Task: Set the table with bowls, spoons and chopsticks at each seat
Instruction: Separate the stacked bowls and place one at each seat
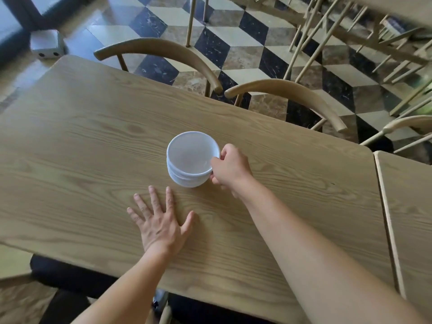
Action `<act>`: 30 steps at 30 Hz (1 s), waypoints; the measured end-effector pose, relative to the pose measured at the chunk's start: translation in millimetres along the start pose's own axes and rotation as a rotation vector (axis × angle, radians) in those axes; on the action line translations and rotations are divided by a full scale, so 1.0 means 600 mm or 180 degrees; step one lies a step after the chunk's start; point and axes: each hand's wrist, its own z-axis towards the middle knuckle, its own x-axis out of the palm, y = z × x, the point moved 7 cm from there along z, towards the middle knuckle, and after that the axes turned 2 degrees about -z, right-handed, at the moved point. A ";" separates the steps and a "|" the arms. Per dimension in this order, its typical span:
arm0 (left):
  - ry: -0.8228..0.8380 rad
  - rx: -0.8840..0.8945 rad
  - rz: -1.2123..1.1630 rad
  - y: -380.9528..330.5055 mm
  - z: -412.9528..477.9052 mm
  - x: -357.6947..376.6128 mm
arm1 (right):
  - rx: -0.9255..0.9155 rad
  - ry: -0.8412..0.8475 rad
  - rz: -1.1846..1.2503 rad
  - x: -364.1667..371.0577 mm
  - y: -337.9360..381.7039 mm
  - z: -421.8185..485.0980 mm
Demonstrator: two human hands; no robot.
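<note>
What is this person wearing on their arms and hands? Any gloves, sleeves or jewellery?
Nothing shows. The left hand and right hand are bare: no gloves, rings or watch. The left forearm and right forearm carry no sleeve as far as the picture reaches.

Soft, even daylight, fairly bright; comes from upper left, where floor (77, 46) shows pale bluish sheen. Shadows faint: thin ones by left hand (161, 222) & under bowls (190, 160) on table (93, 113). Wide-angle lens bends table edges. Chairs (350, 31) top right blurred; centre approx sharp, slight softness overall. Bowls read flat white w/ small rim highlight.
</note>
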 end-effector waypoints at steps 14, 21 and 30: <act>0.0018 -0.0026 -0.0126 0.001 -0.003 -0.009 | 0.0611 -0.0119 0.0565 -0.138 -0.247 -0.164; -0.0013 0.0020 -0.0148 0.001 -0.005 -0.007 | 0.1098 0.0079 0.0313 -0.128 -0.375 -0.212; -0.0122 0.0040 -0.0226 0.001 -0.009 -0.005 | 0.1281 0.0352 0.0342 -0.087 -0.415 -0.239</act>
